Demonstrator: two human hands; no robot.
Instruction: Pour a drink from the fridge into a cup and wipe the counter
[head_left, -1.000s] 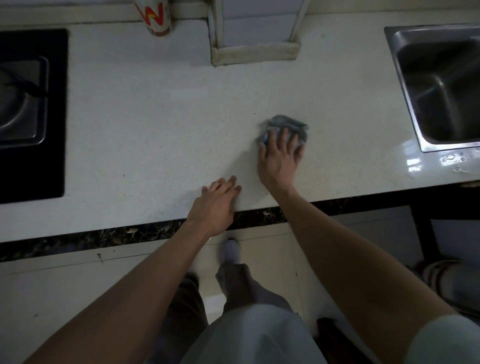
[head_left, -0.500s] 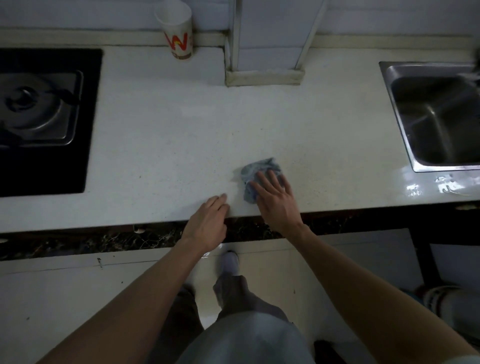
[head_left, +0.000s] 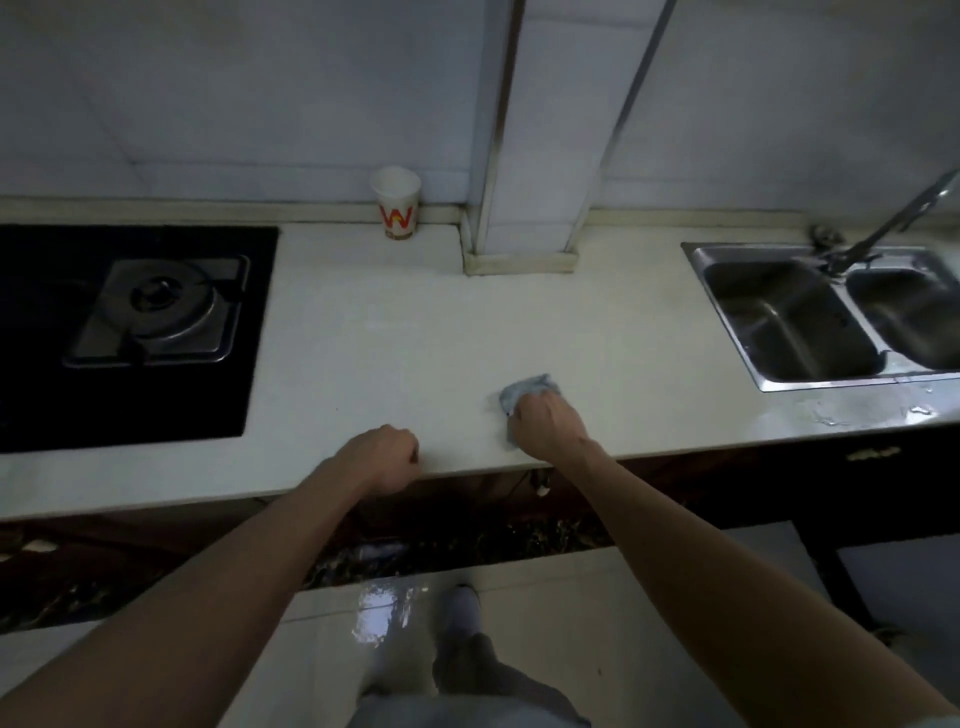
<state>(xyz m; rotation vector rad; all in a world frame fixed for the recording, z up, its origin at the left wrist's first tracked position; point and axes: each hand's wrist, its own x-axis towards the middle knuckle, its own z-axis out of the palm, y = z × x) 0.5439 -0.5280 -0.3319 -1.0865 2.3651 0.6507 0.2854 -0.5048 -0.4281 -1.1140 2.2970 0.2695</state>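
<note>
The counter (head_left: 389, 353) is a pale slab running left to right, with a dark front edge. A black hob (head_left: 130, 332) is set into its left end. A double steel sink (head_left: 789, 322) is set into its right end. A paper cup (head_left: 397, 205) stands upright at the far edge, just left of a boxed pillar base (head_left: 519, 254). A crumpled grey cloth (head_left: 524, 387) lies near the front edge, right of centre, under the right hand (head_left: 548, 423). Water droplets (head_left: 831, 415) lie near the sink's front rim.
</note>
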